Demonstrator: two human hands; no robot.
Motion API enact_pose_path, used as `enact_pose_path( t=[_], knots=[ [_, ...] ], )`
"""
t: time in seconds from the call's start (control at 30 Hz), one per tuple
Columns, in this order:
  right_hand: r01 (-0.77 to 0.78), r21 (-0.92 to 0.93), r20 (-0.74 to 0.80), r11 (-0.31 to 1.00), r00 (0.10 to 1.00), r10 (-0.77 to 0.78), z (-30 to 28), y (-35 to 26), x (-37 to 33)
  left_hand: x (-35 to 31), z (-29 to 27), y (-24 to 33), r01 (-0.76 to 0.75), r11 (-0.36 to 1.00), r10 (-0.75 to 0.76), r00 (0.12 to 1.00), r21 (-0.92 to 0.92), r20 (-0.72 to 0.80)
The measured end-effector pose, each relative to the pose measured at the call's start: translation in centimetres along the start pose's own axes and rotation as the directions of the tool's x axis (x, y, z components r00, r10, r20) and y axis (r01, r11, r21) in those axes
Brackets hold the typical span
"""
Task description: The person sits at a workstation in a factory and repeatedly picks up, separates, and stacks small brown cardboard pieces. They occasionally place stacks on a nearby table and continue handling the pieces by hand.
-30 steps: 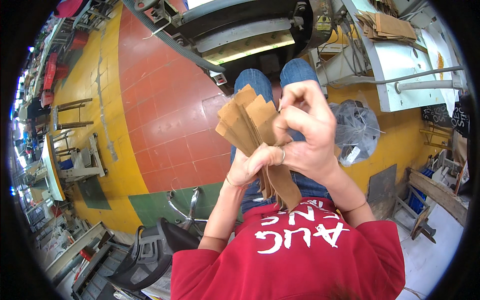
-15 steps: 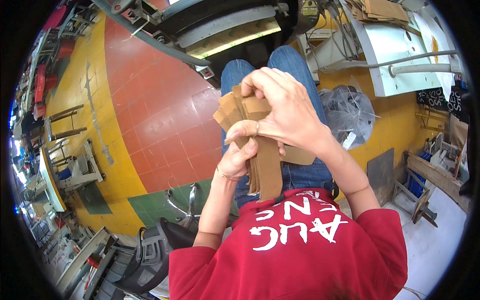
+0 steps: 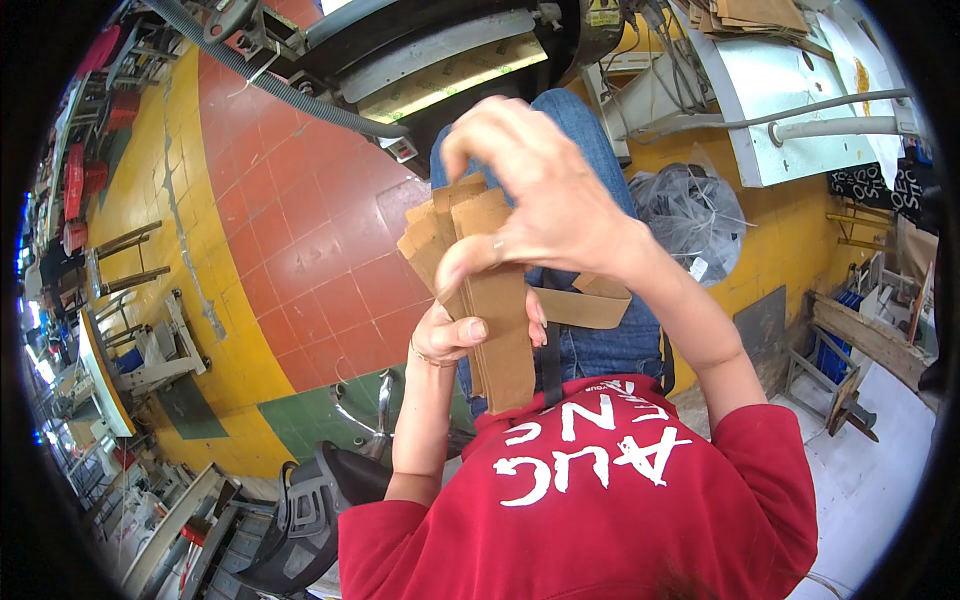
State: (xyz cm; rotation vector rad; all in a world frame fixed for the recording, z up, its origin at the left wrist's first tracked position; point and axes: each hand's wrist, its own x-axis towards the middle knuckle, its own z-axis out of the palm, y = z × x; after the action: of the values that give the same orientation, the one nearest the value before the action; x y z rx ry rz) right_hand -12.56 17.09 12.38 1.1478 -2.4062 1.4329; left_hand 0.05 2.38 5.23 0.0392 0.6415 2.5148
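Note:
A stack of brown strips (image 3: 502, 345), flat and thin like leather or fabric, lies over my lap with its upper ends fanned out. My left hand (image 3: 450, 332) is closed around the stack's middle from below, thumb on the near side and fingertips showing at the right edge. Over the upper part arches my right hand (image 3: 545, 190), its fingers curved and apart from the thumb, slightly blurred. The right thumb is over the strips; whether it touches them I cannot tell. Another brown strip (image 3: 590, 309) lies bent across my thigh, partly behind the stack.
A dark machine (image 3: 440, 65) with a pale bar stands in front of my knees. At the right are a white worktable (image 3: 790, 110) with brown pieces (image 3: 750, 15) on it and a clear plastic bag (image 3: 690, 215) on the floor. A black chair (image 3: 310, 510) is at lower left.
My right fingers have lifted off the upper ends of the strips and opened away from the thumb. The stack has shifted slightly left, and more of the strip on my thigh shows.

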Motion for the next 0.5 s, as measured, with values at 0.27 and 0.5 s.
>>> enact_pose_path(
  t=[0.27, 0.5],
  knots=[
    [-0.401, -0.527, 0.653, 0.750, 0.373, 0.659, -4.0, -1.2, -12.2, -3.4, -3.2, 2.2, -0.298, 0.950, 0.269, 0.933, -0.096, -0.238],
    [-0.592, 0.747, 0.327, 0.301, 0.723, 0.609, -4.3, -0.9, -13.8, -4.8, -4.0, 2.7, -0.356, 0.929, 0.319, 0.909, -0.105, -0.267]
  ],
)
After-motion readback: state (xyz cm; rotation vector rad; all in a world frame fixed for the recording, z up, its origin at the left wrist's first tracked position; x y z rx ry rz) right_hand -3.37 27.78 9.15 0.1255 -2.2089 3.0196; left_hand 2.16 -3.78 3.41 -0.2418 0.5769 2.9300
